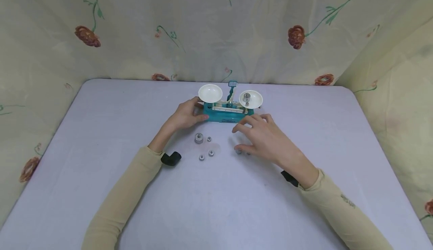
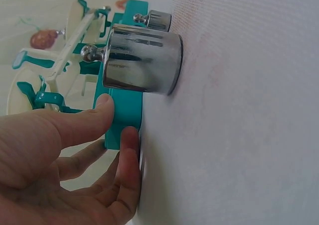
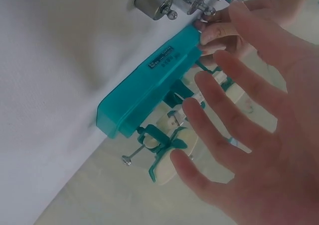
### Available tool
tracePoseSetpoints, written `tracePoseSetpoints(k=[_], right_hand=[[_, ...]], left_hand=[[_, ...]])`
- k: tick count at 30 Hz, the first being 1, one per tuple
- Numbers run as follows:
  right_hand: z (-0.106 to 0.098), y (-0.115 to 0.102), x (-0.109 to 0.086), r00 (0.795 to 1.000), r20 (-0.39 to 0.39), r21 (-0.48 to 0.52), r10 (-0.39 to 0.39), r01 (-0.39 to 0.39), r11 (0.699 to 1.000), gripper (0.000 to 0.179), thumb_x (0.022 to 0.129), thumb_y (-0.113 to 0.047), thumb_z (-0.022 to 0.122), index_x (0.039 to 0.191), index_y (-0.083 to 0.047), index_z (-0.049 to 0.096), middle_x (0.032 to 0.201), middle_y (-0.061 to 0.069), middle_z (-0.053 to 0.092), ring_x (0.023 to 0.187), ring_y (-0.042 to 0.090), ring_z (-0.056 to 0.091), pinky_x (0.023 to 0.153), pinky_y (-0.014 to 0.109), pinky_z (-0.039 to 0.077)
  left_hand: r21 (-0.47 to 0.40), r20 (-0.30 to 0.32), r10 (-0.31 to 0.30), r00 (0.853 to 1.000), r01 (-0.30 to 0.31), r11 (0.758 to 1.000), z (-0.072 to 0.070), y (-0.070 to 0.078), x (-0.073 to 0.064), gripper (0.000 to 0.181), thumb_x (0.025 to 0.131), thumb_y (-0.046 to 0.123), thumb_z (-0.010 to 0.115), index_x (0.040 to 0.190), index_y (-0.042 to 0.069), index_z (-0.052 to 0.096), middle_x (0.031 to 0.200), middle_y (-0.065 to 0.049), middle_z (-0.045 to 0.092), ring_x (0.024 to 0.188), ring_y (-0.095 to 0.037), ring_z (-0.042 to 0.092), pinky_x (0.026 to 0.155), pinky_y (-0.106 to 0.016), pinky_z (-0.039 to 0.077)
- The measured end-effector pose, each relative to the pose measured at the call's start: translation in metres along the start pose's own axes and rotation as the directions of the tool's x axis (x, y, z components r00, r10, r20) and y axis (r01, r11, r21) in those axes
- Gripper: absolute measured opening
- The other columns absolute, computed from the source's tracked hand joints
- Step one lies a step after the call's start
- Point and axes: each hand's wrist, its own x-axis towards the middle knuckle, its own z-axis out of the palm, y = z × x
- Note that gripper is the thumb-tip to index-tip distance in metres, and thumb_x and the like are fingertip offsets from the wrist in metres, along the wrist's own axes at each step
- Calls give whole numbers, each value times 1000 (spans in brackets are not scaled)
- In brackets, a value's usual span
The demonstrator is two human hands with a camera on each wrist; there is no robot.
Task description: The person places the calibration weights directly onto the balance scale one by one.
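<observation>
Balance (image 1: 223,117): rear ctr of desk (image 1: 203,212), L end at my L fingers (image 2: 130,161). Pan wts (image 1: 247,96): on R pan (image 1: 257,100). Loose wts (image 1: 199,138): 4 before balance; 2 more to R, nr my R fingers (image 3: 214,135).

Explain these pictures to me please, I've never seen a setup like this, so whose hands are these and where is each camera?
There is no robot here: these are a person's own bare hands. The wide picture comes from a camera worn on the head, looking forward and down. The two tilted close-ups come from cameras on the left and right wrists.

On the pale table stands a teal balance scale with two white pans. The right pan carries at least one metal weight. Four loose weights stand in front, with others partly hidden by the right hand.

The left hand grips the scale's left end. The right hand has its fingers spread and doesn't appear to hold anything.
</observation>
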Motion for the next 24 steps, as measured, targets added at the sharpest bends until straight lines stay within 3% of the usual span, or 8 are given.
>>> tracePoseSetpoints(k=[14, 24], right_hand=[[9, -4, 0, 998, 51, -1, -24, 24, 1000, 44, 87, -34, 92, 126, -20, 76, 128, 7, 74, 127, 33, 65, 112, 63, 46], [9, -5, 0, 997, 67, -6, -34, 34, 999, 46, 84, -28, 95, 126, -19, 77, 127, 8, 75, 125, 33, 67, 109, 62, 48]], left_hand=[[-3, 3, 13, 1000, -13, 1000, 0, -1, -1, 69, 104, 23, 73, 162, 4, 40, 158, -22, 57, 128, -36, 63, 113, -52, 52], [-3, 1, 7, 1000, -7, 1000, -1, 0, -2, 68, 104, 24, 73, 162, 4, 41, 157, -21, 58, 122, -34, 64, 110, -50, 53]])
